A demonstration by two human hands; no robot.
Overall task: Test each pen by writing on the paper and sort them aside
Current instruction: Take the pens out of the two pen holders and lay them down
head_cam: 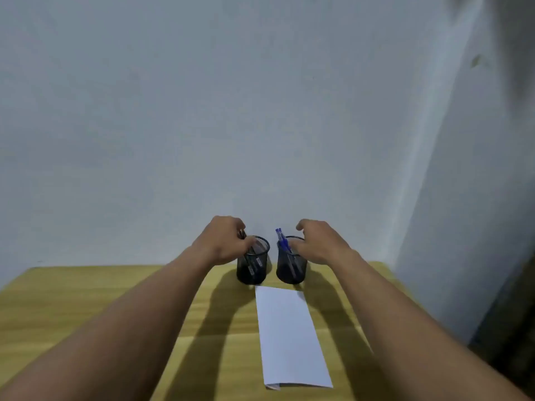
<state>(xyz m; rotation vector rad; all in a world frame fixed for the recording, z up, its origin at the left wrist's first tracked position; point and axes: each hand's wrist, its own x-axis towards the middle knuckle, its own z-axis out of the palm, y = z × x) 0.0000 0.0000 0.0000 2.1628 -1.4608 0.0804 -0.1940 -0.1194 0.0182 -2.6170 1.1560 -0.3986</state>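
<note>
Two mesh cups [253, 261], one paper [289, 334]; left hand [224, 241] fingers grip pens, right hand [318, 241] fingers spread.

Both forearms stretched fwd, converging mid-frame. Left hand [224, 241] curled, fingers bent down. Right hand [318, 243] loosely spread, palm down, fingers apart.

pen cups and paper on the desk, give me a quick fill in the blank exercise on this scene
1. The blue pens stand in the mesh cup on the person's ____ side.
2. The white paper lies ____ the camera than the two cups.
3. The left hand reaches into the ____ cup.
4. The wooden table stands against a ____.

Missing words: right; nearer; left; wall
</note>
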